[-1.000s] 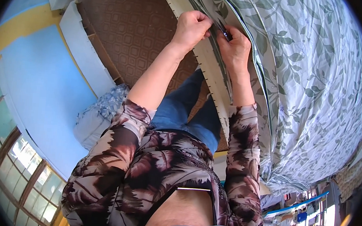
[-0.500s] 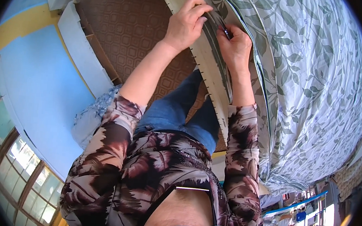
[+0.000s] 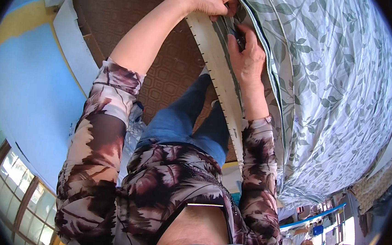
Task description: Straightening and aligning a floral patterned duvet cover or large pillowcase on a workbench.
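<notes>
White fabric (image 3: 332, 87) with a grey-green leaf print is heaped on the right, its layered edges running along the table edge at the top middle. My left hand (image 3: 212, 1) reaches to the far end of these layers, its fingers bent in at the fabric edge; what they grip is partly hidden. Nearer to me, my right hand (image 3: 248, 57) is curled beside the fabric layers. A small dark tool (image 3: 240, 42), perhaps scissors, sits between its thumb and fingers. Its working end is hard to make out.
A pale table edge (image 3: 210, 63) with evenly spaced black marks passes in front of my legs. Brown patterned flooring (image 3: 163, 69) lies below. A light-blue panel (image 3: 28, 91) and a paned window (image 3: 21, 178) are on the left. Cluttered items stand at the lower right.
My left hand has moved farther away along the fabric edge, its arm stretching out. My right hand has shifted slightly nearer and turned, with the dark tool still in it.
</notes>
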`<state>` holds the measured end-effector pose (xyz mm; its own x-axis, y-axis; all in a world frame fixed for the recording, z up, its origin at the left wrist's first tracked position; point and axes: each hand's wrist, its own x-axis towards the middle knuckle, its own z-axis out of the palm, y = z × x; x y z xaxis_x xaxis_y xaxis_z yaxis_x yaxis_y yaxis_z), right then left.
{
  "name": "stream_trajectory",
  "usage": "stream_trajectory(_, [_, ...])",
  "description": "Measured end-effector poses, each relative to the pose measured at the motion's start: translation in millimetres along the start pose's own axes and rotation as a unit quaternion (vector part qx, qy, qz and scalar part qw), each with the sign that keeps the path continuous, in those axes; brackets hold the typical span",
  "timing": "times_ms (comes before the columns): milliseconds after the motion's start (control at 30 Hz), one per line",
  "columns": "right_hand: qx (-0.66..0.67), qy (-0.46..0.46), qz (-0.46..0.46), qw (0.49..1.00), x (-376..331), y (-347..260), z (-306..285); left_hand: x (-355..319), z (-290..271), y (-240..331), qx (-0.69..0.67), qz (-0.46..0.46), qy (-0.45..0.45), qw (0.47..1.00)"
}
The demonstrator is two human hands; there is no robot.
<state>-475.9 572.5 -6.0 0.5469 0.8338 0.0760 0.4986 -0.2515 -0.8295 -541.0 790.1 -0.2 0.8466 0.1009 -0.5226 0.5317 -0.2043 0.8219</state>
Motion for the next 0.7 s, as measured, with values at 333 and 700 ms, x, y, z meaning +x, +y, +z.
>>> stream_trajectory(333, [-0.081, 0.098, -0.024, 0.992, 2.9, -0.6, 10.3, -4.2, -0.3, 23.5, 0.017, -0.029, 0.009, 0.999])
stream_trajectory(700, [-0.060, 0.106, -0.028, 0.992, 2.8, 5.0, 14.1, -3.5, 0.5, 28.4, 0.037, -0.056, 0.025, 0.997])
